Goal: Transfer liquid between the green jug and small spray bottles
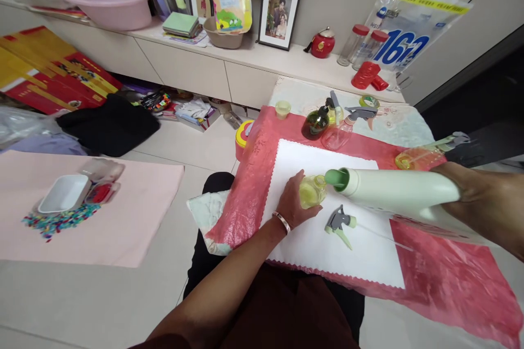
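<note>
My left hand [295, 202] is closed around a small clear yellow-tinted bottle [311, 191] that stands open on a white cloth [327, 251]. My right hand [487, 204] grips a large pale green bottle [401, 190], tipped on its side. Its green spout [338, 179] almost touches the small bottle's mouth. A grey and green spray trigger head [339, 222] with its thin tube lies loose on the white cloth, just below the large bottle.
A red plastic sheet [450, 278] covers the small table under the white cloth. Behind stand a dark green spray bottle [316, 121], a clear spray bottle [341, 128], another yellow spray bottle [426, 155] and a small cup [282, 108]. A pink mat [102, 218] with a white dish lies on the floor to the left.
</note>
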### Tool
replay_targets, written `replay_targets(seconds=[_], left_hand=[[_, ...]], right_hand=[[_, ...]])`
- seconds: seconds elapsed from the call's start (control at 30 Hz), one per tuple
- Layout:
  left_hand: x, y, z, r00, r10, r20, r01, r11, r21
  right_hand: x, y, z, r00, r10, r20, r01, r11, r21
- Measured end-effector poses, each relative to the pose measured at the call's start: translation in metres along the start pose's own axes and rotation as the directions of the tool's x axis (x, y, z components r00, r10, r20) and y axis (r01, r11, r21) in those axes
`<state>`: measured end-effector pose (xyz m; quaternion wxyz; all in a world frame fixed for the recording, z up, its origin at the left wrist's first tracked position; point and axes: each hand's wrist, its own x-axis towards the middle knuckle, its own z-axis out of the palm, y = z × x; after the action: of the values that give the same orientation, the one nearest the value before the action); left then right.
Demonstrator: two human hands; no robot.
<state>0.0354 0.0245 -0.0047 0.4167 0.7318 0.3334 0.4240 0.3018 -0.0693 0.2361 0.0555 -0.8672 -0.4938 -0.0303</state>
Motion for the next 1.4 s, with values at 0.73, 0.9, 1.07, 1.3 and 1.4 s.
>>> replay_targets(seconds=[0.73,0.9,1.07,1.3,1.4], left_hand=[[0.002,-0.002,-0.002,1.000,-0.019,0.024,0.016,0.995,0.102],[0.002,-0.001,-0.002,0.995,-0.090,0.048,0.085,0.991,0.103],[0.001,-0.001,-0.003,0.993,-0.104,0.060,0.097,0.990,0.103],[0.003,0.001,-0.003,0.991,-0.119,0.065,0.111,0.987,0.113],[0.004,0.002,-0.003,0.990,-0.130,0.059,0.122,0.985,0.120]], right_hand=[[0.033,-0.012,0.103,0.862,0.432,-0.266,-0.063,0.611,0.790],[0.046,-0.023,0.165,0.863,0.429,-0.268,-0.034,0.577,0.816],[0.047,-0.031,0.178,0.898,0.364,-0.246,-0.034,0.616,0.787],[0.028,-0.008,0.155,0.985,0.094,-0.143,0.027,0.739,0.673],[-0.003,0.007,0.152,0.995,0.039,-0.096,0.025,0.810,0.586]])
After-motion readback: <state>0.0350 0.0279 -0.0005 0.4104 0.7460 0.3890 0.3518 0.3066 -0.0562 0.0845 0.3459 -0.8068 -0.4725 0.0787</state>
